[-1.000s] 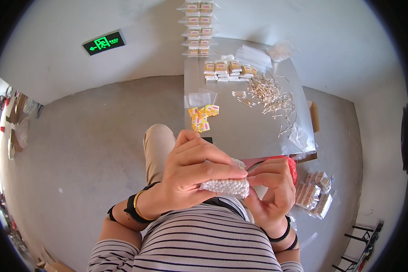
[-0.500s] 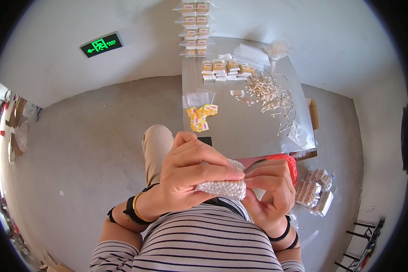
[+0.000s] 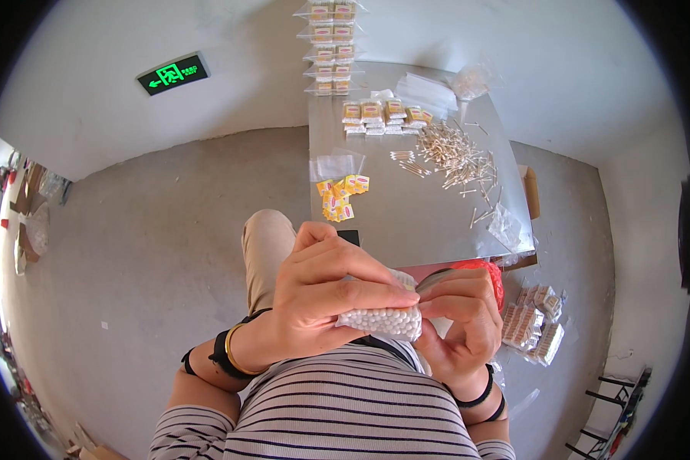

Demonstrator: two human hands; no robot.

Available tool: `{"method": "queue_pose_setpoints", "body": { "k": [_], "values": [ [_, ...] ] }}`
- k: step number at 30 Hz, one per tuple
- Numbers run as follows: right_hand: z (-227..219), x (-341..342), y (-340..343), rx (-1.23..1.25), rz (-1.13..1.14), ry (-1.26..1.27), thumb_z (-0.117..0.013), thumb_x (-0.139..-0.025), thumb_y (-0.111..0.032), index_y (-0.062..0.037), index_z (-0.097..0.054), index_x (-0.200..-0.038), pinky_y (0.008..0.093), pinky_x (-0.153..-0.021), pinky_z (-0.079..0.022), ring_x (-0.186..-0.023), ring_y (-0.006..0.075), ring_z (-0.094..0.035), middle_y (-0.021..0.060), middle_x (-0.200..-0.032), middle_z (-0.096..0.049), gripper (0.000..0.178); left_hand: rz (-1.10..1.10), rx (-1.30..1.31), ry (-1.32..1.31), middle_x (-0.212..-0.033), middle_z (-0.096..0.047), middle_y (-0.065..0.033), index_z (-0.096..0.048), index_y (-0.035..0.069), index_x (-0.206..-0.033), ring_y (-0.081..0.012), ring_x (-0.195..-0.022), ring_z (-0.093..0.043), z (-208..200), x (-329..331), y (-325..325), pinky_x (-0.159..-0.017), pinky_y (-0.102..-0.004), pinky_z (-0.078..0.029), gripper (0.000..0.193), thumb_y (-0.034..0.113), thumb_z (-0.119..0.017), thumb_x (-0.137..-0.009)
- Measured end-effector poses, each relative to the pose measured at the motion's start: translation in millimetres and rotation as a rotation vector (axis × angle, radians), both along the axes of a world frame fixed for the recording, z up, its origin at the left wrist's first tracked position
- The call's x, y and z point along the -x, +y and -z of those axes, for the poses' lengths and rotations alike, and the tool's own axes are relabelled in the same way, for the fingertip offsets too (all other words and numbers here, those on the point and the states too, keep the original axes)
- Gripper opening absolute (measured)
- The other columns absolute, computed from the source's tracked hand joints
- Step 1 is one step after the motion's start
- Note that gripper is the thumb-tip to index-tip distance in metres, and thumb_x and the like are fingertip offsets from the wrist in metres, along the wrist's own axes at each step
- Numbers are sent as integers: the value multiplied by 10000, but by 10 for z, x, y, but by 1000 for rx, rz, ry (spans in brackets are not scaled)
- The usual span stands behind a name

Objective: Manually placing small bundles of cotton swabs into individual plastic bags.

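Observation:
Close in front of my striped top is a clear plastic pack of cotton swabs (image 3: 382,322), its white tips facing me. My left hand (image 3: 322,284) is closed on it from the left, with fingers laid across the top. At the pack's right end, my right hand (image 3: 464,318) pinches the plastic between thumb and fingers; the exact grip is partly hidden. Beyond the hands is a metal table (image 3: 406,222). Loose cotton swabs (image 3: 452,157) are heaped on it, and small yellow cards (image 3: 341,198) lie near its left edge.
Finished-looking swab packs (image 3: 372,115) stand in rows toward the back, beside flat clear bags (image 3: 425,92). A tall stack of bagged packs (image 3: 333,54) rises at the back left. More packs (image 3: 529,322) lie on the floor to the right, near a red bag (image 3: 494,277).
Both hands and the pack have shifted very slightly to the right. The grip looks the same, and nothing on the table has moved.

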State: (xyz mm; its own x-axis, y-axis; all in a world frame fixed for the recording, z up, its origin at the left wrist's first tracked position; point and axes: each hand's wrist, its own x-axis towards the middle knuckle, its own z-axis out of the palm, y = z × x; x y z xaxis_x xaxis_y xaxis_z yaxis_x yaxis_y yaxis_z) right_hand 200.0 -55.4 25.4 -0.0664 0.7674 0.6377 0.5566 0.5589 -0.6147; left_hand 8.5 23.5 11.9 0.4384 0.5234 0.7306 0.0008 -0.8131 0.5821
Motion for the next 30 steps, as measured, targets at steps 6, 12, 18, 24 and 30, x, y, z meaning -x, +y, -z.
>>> {"method": "queue_pose_setpoints", "body": {
  "k": [6, 12, 18, 24, 30],
  "values": [
    [28, -17, -2, -1, -10, -7, -812, -669, 30, -51, -663, -946, 348, -723, -503, -829, 242, -621, 66, -924, -675, 325, -67, -12, -16, -907, -693, 93, -780, 215, -1029, -45, -731, -579, -19, -36, -17, -752, -296, -310, 352, 187, -857, -686],
    [52, -13, -12, 19, 12, -12, -794, -665, 46, -47, -651, -942, 349, -726, -498, -832, 240, -622, 70, -916, -672, 326, -97, -30, 38, -891, -664, 93, -789, 200, -999, -130, -764, -469, 1, -20, -57, -736, -317, -314, 372, 211, -903, -645],
    [65, -15, -18, 41, 19, 14, -798, -667, 39, -49, -651, -940, 350, -728, -497, -827, 243, -622, 71, -915, -671, 322, -76, -32, 18, -905, -695, 46, -738, 140, -1008, -96, -761, -598, 8, -30, -46, -743, -312, -327, 375, 182, -898, -672],
    [116, 2, -7, 27, 0, 51, -809, -660, 33, -50, -657, -940, 353, -726, -496, -825, 243, -618, 71, -917, -673, 329, 1, 24, -11, -913, -702, 9, -695, 119, -975, -101, -789, -642, 19, 4, -24, -754, -314, -342, 343, 139, -896, -698],
    [113, -4, -18, 17, -14, 67, -826, -671, 17, -53, -664, -947, 353, -722, -495, -818, 241, -613, 71, -920, -675, 328, 35, 105, -49, -939, -682, 12, -702, 128, -976, -118, -809, -631, 25, 13, -20, -766, -314, -345, 354, 114, -888, -675]
  ]
}}
